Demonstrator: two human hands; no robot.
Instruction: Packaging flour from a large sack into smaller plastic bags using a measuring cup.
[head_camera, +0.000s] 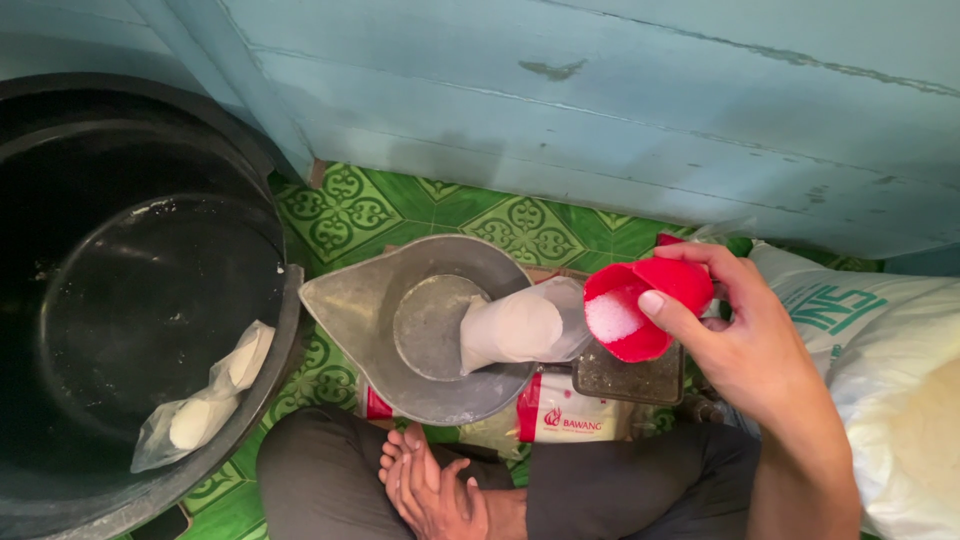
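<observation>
Gripping a small red plastic cup (640, 305) of white grains, the right hand (745, 345) had its fingers clamped around it beside a filled clear plastic bag (515, 328) lying in a grey metal scale pan (350, 295).

Black plastic tub (150, 300): large, round, against the left edge of the floor; a knotted clear bag of white powder (205, 405) lies inside, leaning on its right wall.

Floor covering (350, 212): green, with a pale ornamental tile pattern, running along the foot of the wall.

Wall (600, 110): pale blue painted boards, scuffed and chipped in places, across the far edge of the floor.

White woven sack (880, 340): bulky, with green print, at the right edge of the floor.

Printed packet (560, 415): white and red, flat on the floor near its front edge.

Dark trousers (620, 490): crossed legs along the front edge; bare foot (425, 485) between them.
</observation>
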